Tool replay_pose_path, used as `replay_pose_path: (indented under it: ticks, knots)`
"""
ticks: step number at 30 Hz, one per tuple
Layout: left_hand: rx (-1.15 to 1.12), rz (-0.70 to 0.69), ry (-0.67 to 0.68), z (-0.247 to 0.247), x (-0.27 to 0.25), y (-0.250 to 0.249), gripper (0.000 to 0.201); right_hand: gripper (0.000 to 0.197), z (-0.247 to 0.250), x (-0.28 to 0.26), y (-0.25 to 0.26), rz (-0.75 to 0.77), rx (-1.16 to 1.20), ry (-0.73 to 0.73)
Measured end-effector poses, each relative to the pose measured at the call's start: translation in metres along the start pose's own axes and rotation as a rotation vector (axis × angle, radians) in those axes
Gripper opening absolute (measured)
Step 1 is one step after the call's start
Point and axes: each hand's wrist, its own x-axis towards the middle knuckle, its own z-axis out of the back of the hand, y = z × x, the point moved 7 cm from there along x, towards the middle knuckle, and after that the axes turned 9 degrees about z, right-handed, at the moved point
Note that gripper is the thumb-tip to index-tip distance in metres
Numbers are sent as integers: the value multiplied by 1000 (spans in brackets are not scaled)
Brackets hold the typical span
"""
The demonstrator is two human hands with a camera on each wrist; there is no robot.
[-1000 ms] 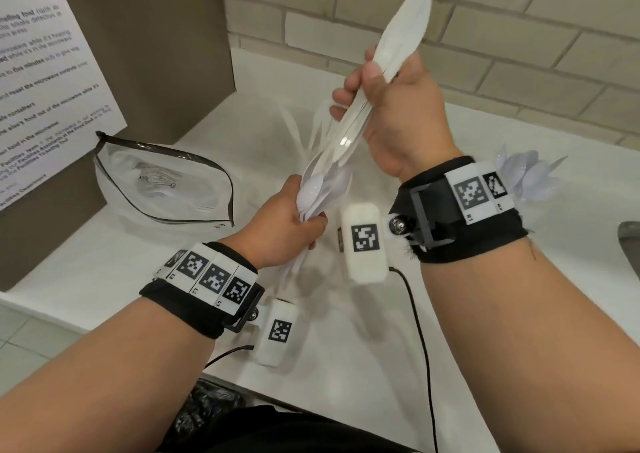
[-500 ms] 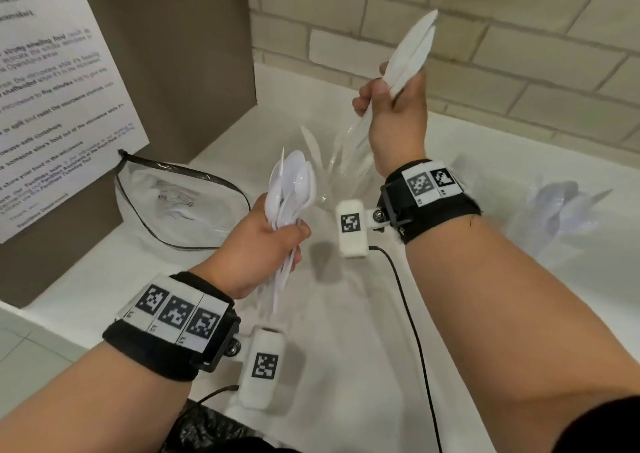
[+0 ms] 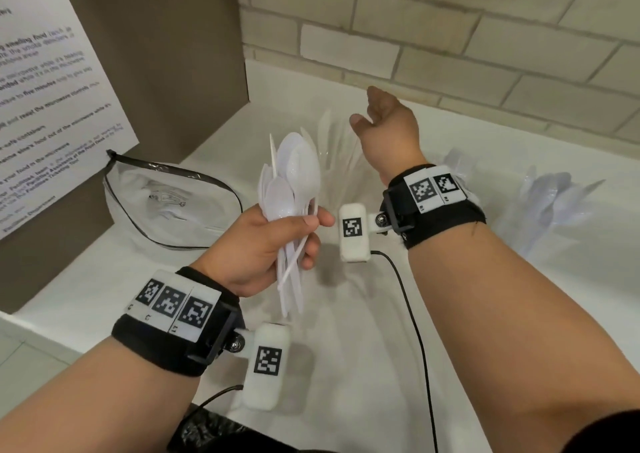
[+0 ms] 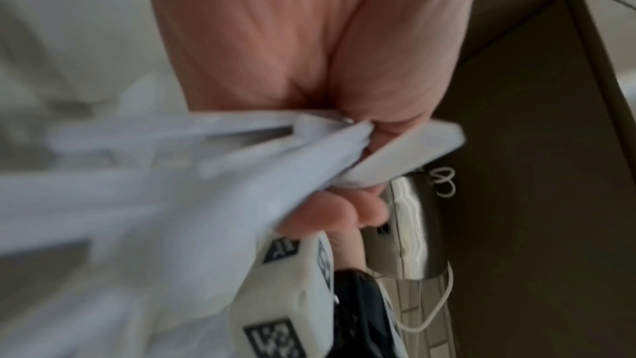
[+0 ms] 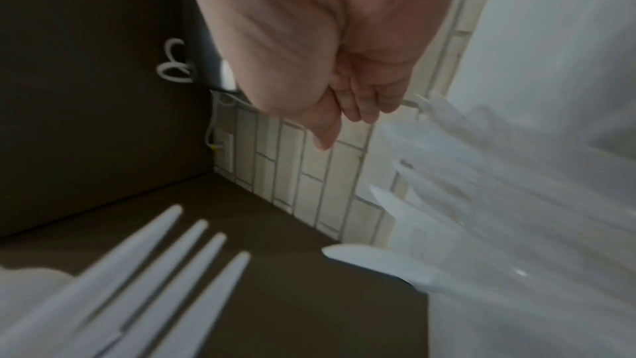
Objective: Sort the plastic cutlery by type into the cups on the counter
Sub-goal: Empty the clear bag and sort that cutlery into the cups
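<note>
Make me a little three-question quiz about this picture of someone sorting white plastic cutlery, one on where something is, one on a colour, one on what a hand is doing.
1. Where does the clear zip pouch with black edging lie?
A. On the white counter, left of the hands
B. On the brick wall
C. Inside a cup

2. What colour is the bundle of plastic spoons?
A. Black
B. White
C. Red

3. What is the right hand doing?
A. Gripping a fork
B. Pressing flat on the counter
C. Holding nothing, fingers loose

Answers:
1. A, the pouch rests on the white counter near the brown panel.
2. B, the spoons gripped in the left hand are white.
3. C, the right wrist view shows loosely curled fingers with nothing in them.
</note>
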Motion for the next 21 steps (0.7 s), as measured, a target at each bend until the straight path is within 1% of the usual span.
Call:
replay_pose_path:
  ticks: [3,4,5,6,7,8,9,10,11,12,14,15,17,19,21]
  knots:
    - [-70,-2,45,-8,0,0,11,32,25,-22,26,106,-18,-79]
    - [-93,-2,46,-9,2,1,10,21,32,-32,33,119,1,-102]
    - [-121,-1,48,-11,3,1,9,15,34,-44,37,100,33,-87]
    - [-149,1,50,-12,6,2,9,23,32,-56,40,47,57,-22]
    - [-174,6,60,-14,8,3,10,34,25,-69,39,-22,52,96]
    - [-191,12,74,-16,9,4,11,42,17,-81,37,-79,4,245]
    - [-200,20,90,-20,10,6,11,47,9,-94,34,-119,-50,395]
    - [-206,28,107,-22,12,8,9,49,3,-105,30,-145,-70,514]
    - [-213,37,127,-24,13,10,13,48,-1,-115,26,-169,-33,581]
    - [-221,47,151,-27,14,11,22,46,-3,-120,22,-186,37,605]
    - [-234,61,185,-31,15,14,33,40,-2,-124,17,-203,188,579]
    - [-236,65,195,-34,15,15,32,36,-1,-126,15,-209,257,554]
    - [-237,75,198,-38,15,17,19,36,-1,-128,15,-217,358,489]
    - [-224,79,186,-41,15,18,19,35,2,-127,16,-230,386,404]
    - [-182,80,171,-44,14,18,21,25,6,-125,17,-247,406,306]
